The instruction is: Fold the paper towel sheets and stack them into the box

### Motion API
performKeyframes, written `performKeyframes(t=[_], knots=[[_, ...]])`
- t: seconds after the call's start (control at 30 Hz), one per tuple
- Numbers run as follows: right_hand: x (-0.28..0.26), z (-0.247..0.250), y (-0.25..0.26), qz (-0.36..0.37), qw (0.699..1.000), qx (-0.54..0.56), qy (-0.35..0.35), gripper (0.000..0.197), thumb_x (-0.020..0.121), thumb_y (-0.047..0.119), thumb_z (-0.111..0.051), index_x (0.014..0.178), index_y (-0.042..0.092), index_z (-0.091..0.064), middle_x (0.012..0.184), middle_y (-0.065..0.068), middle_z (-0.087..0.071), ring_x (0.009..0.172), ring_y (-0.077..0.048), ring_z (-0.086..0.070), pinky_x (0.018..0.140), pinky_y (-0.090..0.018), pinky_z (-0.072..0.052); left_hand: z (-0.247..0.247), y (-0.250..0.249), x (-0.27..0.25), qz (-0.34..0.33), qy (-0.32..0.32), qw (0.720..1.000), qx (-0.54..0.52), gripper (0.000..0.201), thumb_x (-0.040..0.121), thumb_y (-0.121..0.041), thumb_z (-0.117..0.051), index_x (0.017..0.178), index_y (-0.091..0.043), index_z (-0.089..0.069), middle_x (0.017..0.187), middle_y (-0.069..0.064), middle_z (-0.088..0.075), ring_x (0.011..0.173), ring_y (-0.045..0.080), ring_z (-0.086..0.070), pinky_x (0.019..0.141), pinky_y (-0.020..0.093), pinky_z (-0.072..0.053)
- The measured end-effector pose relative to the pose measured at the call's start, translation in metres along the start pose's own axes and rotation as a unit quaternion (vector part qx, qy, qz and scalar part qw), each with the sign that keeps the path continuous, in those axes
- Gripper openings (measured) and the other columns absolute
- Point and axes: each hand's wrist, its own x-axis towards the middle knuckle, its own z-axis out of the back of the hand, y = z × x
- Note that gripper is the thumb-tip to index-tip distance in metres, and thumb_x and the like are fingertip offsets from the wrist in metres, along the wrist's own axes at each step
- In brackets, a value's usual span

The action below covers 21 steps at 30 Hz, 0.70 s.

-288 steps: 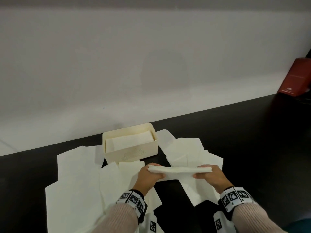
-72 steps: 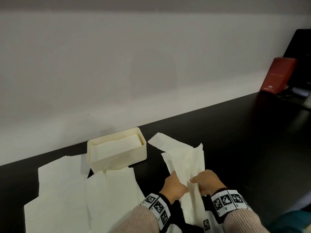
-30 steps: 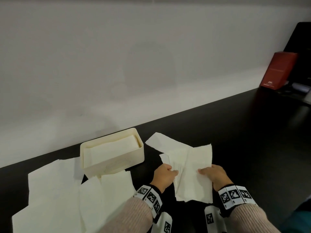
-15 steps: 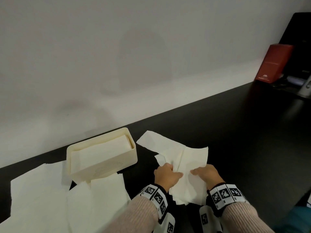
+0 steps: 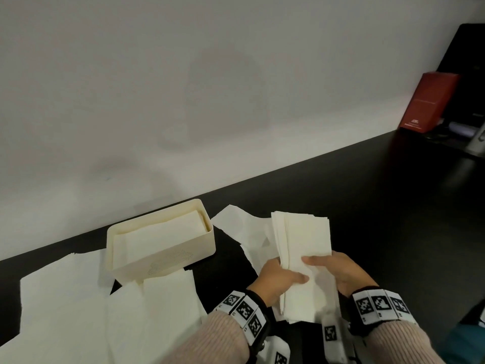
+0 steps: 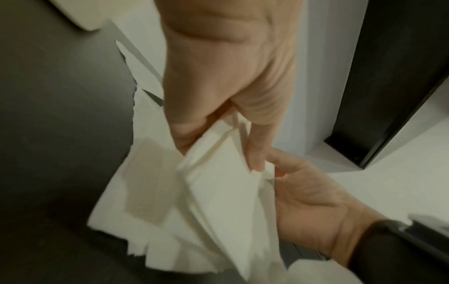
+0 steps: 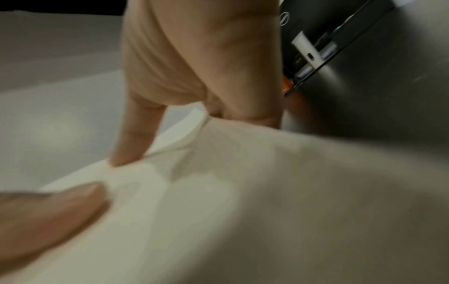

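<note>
While both hands (image 5: pixel 309 274) pinch the folded paper towel (image 5: pixel 301 240) between them, we judge it limp and tearable, best held along its creased long edges.

Ribbed beige-pink sleeves (image 5: pixel 220 340) cover both forearms. Each wrist wears a black band (image 5: pixel 378 307) carrying white square tags printed with black pixel-pattern markers.

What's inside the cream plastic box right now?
The cream rectangular plastic box holds a stack of folded white paper towel sheets lying flat, filling most of it. Only the top sheet shows; how many lie beneath, and the box's bottom, are covered.
</note>
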Motion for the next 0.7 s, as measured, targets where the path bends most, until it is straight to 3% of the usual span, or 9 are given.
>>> performKeyframes(t=[0.13,0.27,0.33,0.43,0.5,0.6,0.7], knots=[[-0.018,0.007,0.011,0.064,0.991,0.06,0.105,0.058,0.06,0.009,-0.083,0.114,0.003,-0.063,0.11,-0.017,-0.069,0.102,-0.034,-0.066,0.08,-0.042,-0.055,0.003,-0.013,-0.007,-0.072,0.006,0.997,-0.034,0.052,0.072,0.001,-0.075,0.119,-0.013,-0.055,0.113,0.0,-0.064,0.104,0.015,-0.06,0.079,0.019,-0.051],[-0.024,-0.003,0.01,0.112,0.984,0.076,0.116,0.097,0.033,0.034,-0.095,0.118,0.004,-0.061,0.113,-0.016,-0.068,0.104,-0.031,-0.066,0.08,-0.037,-0.054,0.007,-0.023,-0.012,-0.145,-0.048,0.984,-0.093,0.063,0.072,-0.008,-0.078,0.125,-0.019,-0.044,0.113,-0.005,-0.061,0.109,0.01,-0.057,0.083,0.024,-0.053],[-0.026,-0.013,0.01,0.115,0.98,0.088,0.137,0.094,0.037,0.035,-0.094,0.12,0.006,-0.06,0.114,-0.015,-0.068,0.105,-0.03,-0.066,0.082,-0.037,-0.055,0.006,-0.023,-0.014,-0.138,-0.053,0.983,-0.108,0.056,0.077,-0.017,-0.074,0.124,-0.021,-0.043,0.116,-0.003,-0.061,0.112,0.013,-0.057,0.088,0.026,-0.052],[-0.032,-0.026,0.011,0.119,0.976,0.035,0.178,0.081,0.05,0.026,-0.087,0.123,0.013,-0.056,0.115,-0.01,-0.069,0.108,-0.025,-0.065,0.089,-0.037,-0.054,0.006,-0.027,-0.021,-0.127,-0.039,0.982,-0.134,0.034,0.088,-0.023,-0.063,0.116,-0.025,-0.044,0.109,-0.008,-0.061,0.1,0.005,-0.059,0.076,0.017,-0.05],[-0.033,-0.031,0.013,0.126,0.973,-0.011,0.193,0.079,0.052,0.021,-0.084,0.125,0.016,-0.054,0.115,-0.007,-0.069,0.108,-0.021,-0.065,0.088,-0.033,-0.054,0.009,-0.029,-0.025,-0.121,-0.025,0.984,-0.127,0.032,0.089,-0.027,-0.061,0.116,-0.026,-0.043,0.106,-0.01,-0.06,0.098,0.003,-0.058,0.074,0.016,-0.049],[-0.034,-0.033,0.019,0.128,0.97,-0.016,0.204,0.082,0.05,0.012,-0.083,0.126,0.014,-0.053,0.114,-0.009,-0.069,0.106,-0.021,-0.066,0.081,-0.028,-0.055,0.02,-0.032,-0.026,-0.111,-0.027,0.988,-0.1,0.042,0.085,-0.02,-0.066,0.124,-0.021,-0.048,0.116,-0.005,-0.062,0.109,0.012,-0.058,0.086,0.025,-0.05],[-0.028,-0.033,0.028,0.108,0.973,0.034,0.199,0.069,0.058,0.006,-0.075,0.124,0.013,-0.054,0.115,-0.012,-0.067,0.102,-0.027,-0.065,0.076,-0.033,-0.055,0.04,-0.035,-0.027,-0.099,-0.032,0.986,-0.129,0.032,0.084,-0.006,-0.065,0.114,-0.017,-0.059,0.11,0.004,-0.068,0.103,0.021,-0.063,0.088,0.037,-0.052]])
